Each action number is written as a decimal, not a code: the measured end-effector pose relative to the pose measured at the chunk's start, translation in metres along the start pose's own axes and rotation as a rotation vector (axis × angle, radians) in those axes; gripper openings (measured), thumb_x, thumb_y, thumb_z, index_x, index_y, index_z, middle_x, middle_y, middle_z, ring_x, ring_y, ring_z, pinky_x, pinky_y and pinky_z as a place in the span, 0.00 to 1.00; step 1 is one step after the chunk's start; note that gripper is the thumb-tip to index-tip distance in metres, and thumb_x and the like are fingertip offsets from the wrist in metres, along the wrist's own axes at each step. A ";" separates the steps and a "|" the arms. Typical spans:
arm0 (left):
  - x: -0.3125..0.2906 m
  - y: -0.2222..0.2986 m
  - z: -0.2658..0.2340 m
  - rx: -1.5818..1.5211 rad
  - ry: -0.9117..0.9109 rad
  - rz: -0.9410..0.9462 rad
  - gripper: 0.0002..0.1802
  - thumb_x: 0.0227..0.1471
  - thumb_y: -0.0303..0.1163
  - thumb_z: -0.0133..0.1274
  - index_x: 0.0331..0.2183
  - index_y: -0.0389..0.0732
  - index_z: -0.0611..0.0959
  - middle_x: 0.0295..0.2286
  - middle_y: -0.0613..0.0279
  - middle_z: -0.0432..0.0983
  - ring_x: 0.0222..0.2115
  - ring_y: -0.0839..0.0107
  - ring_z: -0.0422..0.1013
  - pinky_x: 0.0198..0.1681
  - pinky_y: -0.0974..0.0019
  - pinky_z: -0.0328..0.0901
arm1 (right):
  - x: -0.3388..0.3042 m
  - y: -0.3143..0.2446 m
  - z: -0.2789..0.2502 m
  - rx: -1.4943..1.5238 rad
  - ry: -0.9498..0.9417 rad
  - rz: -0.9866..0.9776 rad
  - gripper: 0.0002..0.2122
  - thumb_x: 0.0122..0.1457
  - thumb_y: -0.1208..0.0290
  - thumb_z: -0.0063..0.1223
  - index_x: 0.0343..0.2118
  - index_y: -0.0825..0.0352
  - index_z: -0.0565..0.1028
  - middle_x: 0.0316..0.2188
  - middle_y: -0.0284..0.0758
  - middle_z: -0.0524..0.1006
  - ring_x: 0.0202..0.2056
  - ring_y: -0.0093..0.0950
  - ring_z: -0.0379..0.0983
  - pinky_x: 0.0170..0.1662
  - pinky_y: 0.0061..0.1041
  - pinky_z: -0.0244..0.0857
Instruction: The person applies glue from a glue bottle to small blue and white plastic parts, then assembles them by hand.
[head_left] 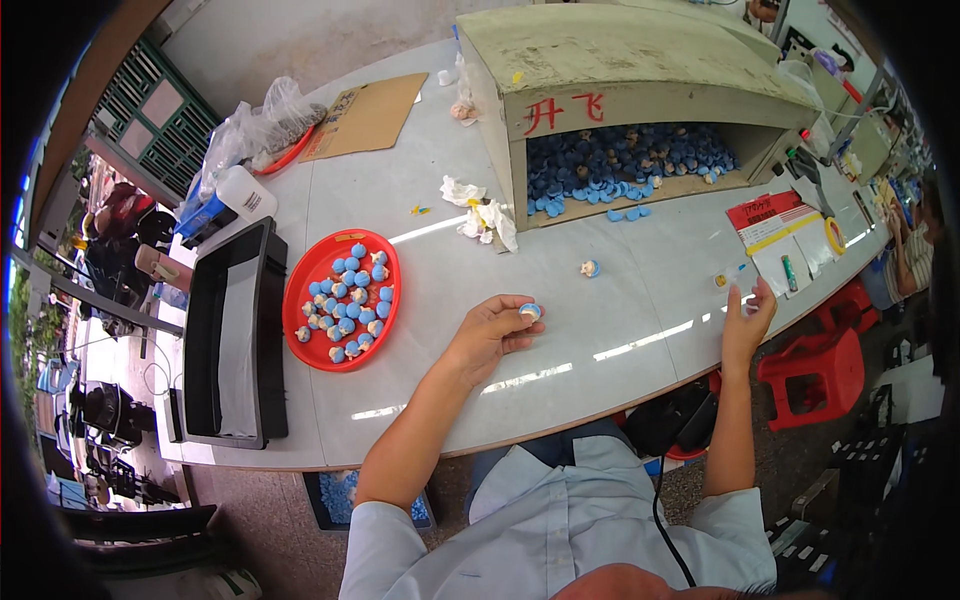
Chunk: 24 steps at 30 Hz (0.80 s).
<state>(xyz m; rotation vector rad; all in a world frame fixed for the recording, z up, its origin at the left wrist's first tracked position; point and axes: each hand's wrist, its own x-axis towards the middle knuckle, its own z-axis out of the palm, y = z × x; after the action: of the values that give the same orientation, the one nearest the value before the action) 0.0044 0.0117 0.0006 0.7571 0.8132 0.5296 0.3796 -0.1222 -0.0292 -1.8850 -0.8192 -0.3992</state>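
Note:
My left hand [490, 335] is closed in a pinch over the table, holding a small round blue-and-cream piece [530, 312] at its fingertips. Farther right, my right hand [748, 318] is raised at the table's front edge. Between its thumb and fingers is a small pale, see-through thing with a blue tip [741, 268]; its kind is unclear. A similar round piece [590, 268] lies alone on the table between and beyond the hands. Left of my left hand, a red round tray [296, 285] carries several blue-and-cream pieces.
A pale hooded box [640, 75] at the back holds a heap of blue pieces [620, 160]. Crumpled tissue [487, 222] lies before it. At left stand a black bin [268, 330] and a white jug [247, 193]. Papers [790, 250], tape [834, 236] and red stools [815, 375] are right.

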 end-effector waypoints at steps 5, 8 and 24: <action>0.000 -0.001 0.001 0.016 0.003 0.018 0.17 0.53 0.26 0.57 0.44 0.37 0.73 0.40 0.58 0.77 0.40 0.69 0.75 0.41 0.72 0.70 | -0.019 -0.091 0.011 0.316 -0.333 -0.296 0.05 0.54 0.82 0.54 0.34 0.68 0.75 0.29 0.35 0.73 0.29 0.29 0.71 0.34 0.24 0.66; 0.003 -0.006 -0.001 -0.024 0.039 0.039 0.16 0.53 0.26 0.57 0.44 0.38 0.75 0.42 0.55 0.77 0.40 0.67 0.76 0.40 0.71 0.73 | -0.006 -0.116 0.064 0.232 -0.513 -0.421 0.09 0.52 0.81 0.56 0.37 0.67 0.74 0.32 0.37 0.75 0.33 0.34 0.74 0.36 0.29 0.68; 0.007 -0.007 -0.001 -0.136 0.078 0.171 0.16 0.54 0.26 0.57 0.44 0.38 0.72 0.41 0.55 0.77 0.41 0.68 0.75 0.42 0.70 0.71 | -0.009 -0.174 0.102 0.878 -1.403 0.311 0.10 0.58 0.74 0.53 0.43 0.68 0.73 0.30 0.28 0.73 0.27 0.16 0.68 0.31 0.17 0.63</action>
<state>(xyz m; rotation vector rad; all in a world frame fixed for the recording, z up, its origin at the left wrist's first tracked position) 0.0088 0.0125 -0.0087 0.6872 0.7800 0.7639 0.2447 0.0123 0.0364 -1.1727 -1.2202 1.4230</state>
